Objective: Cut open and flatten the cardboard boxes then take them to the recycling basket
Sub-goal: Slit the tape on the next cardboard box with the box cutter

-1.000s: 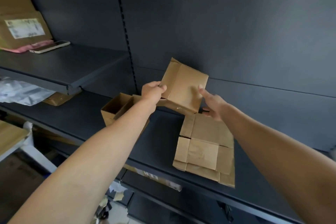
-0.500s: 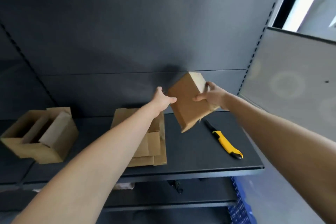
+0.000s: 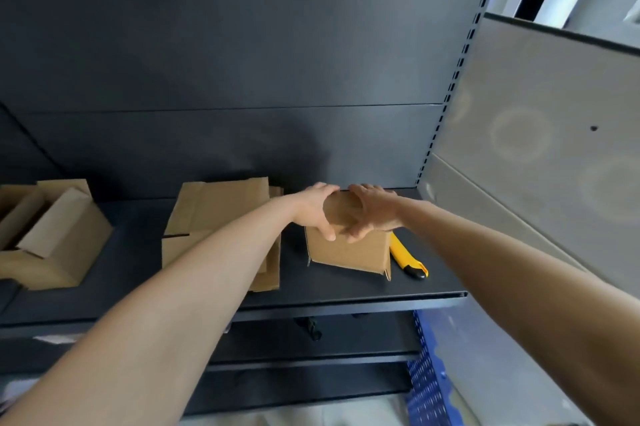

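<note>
- The top face of the small cardboard box (image 3: 348, 251) is largely covered by the left hand (image 3: 317, 209) and the right hand (image 3: 370, 211).
- Right of that box, the yellow utility knife (image 3: 408, 261) has its far end hidden behind the box; the blade cannot be seen.
- Left of the box, the left forearm crosses the flattened cardboard (image 3: 221, 211).
- Far left, the open cardboard box (image 3: 59, 252) is cut off by the edge.
- Below the shelf (image 3: 346, 297), the blue crate (image 3: 427, 387) shows only in part.

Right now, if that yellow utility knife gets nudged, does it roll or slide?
The yellow utility knife looks flat-sided and lies flat, so probably slides rather than rolls. The dark shelf looks smooth, so likely little grip. It sits near the front edge, so it could fall.
</note>
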A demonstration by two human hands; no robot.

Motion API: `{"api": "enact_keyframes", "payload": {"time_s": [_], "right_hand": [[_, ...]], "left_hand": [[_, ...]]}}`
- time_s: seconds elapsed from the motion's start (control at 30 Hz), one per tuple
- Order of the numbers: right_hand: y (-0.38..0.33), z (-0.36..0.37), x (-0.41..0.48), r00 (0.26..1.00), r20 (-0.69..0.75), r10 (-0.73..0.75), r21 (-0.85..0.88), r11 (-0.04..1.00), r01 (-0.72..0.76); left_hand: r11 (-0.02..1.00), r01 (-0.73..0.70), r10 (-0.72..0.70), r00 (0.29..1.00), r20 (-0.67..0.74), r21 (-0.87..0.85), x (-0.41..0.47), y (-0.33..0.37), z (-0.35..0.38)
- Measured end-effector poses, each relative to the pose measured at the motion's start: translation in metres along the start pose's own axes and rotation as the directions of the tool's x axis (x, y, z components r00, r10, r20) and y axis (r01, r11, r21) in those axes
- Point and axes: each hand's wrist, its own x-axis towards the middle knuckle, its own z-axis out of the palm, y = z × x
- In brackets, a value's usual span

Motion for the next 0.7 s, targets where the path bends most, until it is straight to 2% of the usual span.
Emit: {"api": "enact_keyframes", "payload": {"time_s": [0.07,0.1,0.13,0.2,0.27,0.33,0.43,0.57,0.7], "right_hand": [[0.011,-0.005,0.002,0.998,0.057,0.008,0.294,0.955,-0.024],[0.018,-0.007,0.004,0.999,0.033,0.037,0.409,0.912,-0.047],[0.027,-0.007,0.008,0.995,-0.008,0.095,0.483,0.872,-0.08],[0.044,-0.003,0.017,0.973,-0.077,0.215,0.523,0.84,-0.144],[0.057,0.009,0.027,0.949,-0.086,0.305,0.484,0.845,-0.228],[0.067,0.023,0.036,0.94,-0.081,0.332,0.439,0.859,-0.265],[0.075,0.04,0.047,0.943,-0.061,0.326,0.315,0.903,-0.292],[0.083,0.062,0.057,0.941,0.072,0.332,0.057,0.94,-0.336],[0.099,0.086,0.07,0.929,0.078,0.361,-0.042,0.933,-0.358]], "left_hand": [[1.0,0.022,-0.022,1.0,-0.002,0.013,-0.001,-0.005,0.006],[0.999,0.034,-0.034,0.999,-0.016,0.008,-0.002,-0.008,0.008],[0.999,0.045,-0.045,0.998,-0.031,-0.004,-0.003,-0.011,0.008],[0.998,0.057,-0.058,0.997,-0.049,-0.018,-0.005,-0.015,0.007],[0.997,0.068,-0.069,0.996,-0.053,-0.02,-0.007,-0.018,0.007],[0.996,0.084,-0.085,0.995,-0.056,-0.028,-0.009,-0.021,0.008],[0.992,0.107,-0.112,0.992,-0.067,-0.063,-0.011,-0.026,0.009],[0.992,0.111,-0.115,0.991,-0.072,-0.054,-0.011,-0.029,0.012],[0.992,0.113,-0.116,0.992,-0.051,-0.046,-0.011,-0.033,0.015]]}}
